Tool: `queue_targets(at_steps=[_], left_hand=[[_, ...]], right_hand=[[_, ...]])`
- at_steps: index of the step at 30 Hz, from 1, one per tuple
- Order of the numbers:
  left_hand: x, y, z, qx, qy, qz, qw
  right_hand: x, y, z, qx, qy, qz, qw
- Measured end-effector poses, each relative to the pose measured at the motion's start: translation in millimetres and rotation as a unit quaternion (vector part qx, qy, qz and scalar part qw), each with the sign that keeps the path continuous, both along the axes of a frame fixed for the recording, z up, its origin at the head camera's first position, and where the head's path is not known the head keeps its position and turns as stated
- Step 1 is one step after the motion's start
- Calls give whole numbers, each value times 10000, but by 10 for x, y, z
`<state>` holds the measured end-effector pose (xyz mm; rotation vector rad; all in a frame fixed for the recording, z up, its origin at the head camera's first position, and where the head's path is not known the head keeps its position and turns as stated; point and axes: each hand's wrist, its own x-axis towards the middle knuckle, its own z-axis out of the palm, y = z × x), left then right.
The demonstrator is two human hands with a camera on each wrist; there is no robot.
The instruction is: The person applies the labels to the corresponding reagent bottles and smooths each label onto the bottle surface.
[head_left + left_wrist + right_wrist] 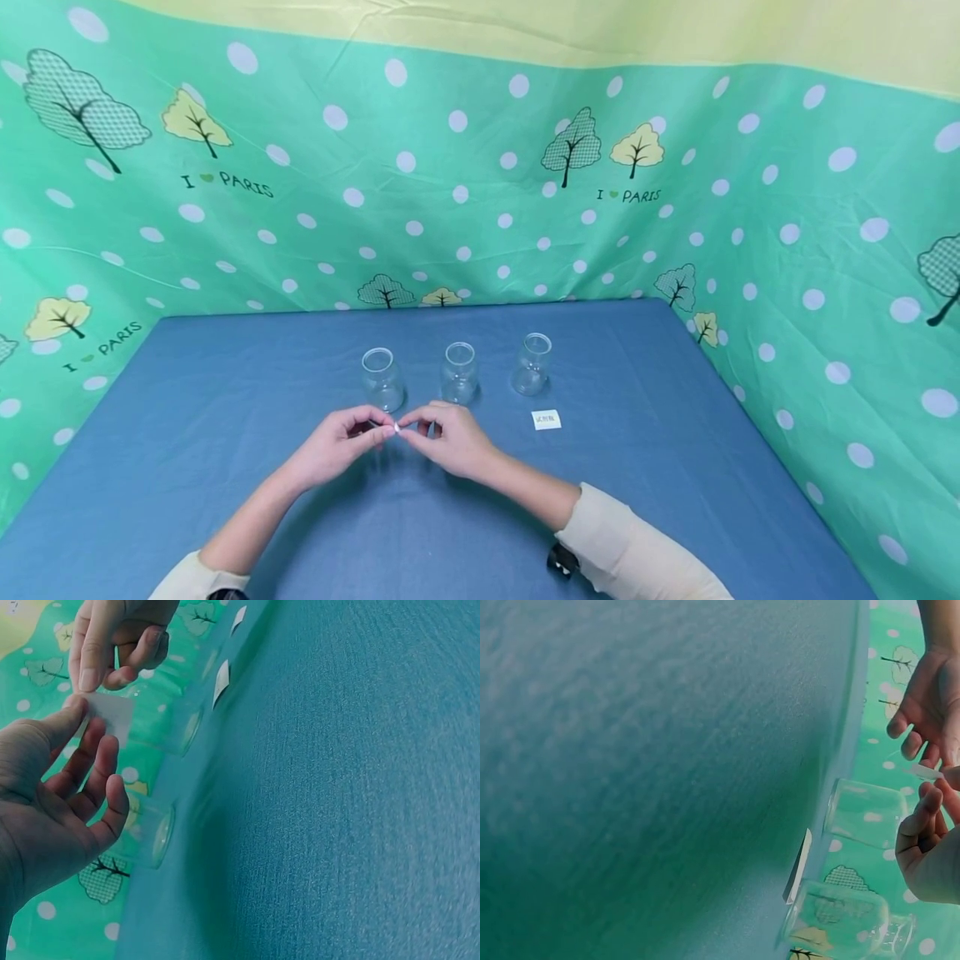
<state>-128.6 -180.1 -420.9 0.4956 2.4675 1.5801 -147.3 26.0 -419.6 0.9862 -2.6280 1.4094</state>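
Both hands meet in front of the left glass jar [384, 392]. My left hand [341, 442] pinches a small white paper label [114, 712] between thumb and forefinger. My right hand [453, 442] pinches the same label at its edge with thumb and forefinger. The left wrist view shows the label's plain face; any writing on it cannot be seen. The middle glass jar [460, 382] stands just behind the right hand. Farther right is a third glass jar [532, 371]. All the jars are upright, lidless and see-through.
A white label with handwriting [546, 419] lies before the right jar. Another label [221, 684] shows on the table in the left wrist view. Blue cloth [697, 500] covers the table, and a green dotted curtain [420, 225] hangs behind and along the sides.
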Motion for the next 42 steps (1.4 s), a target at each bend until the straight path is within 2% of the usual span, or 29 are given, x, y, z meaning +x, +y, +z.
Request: queue_targets(at_steps=[13,22,32,42], left_hand=[[-9,-4,-53,-25,72,99,9999],[1,1,-44,78,244,-92,9996],[5,8,-55,314,446,-308,9980],[16,37,-26,393,498,-142,9979]], right_hand=[[34,5,6,-30,-180,-61,9998],[28,4,1,-109,-327,-35,9994],[13,19,-8,-227,-319,-53,9992],[11,46,-18,-431,-61,-249,9987]])
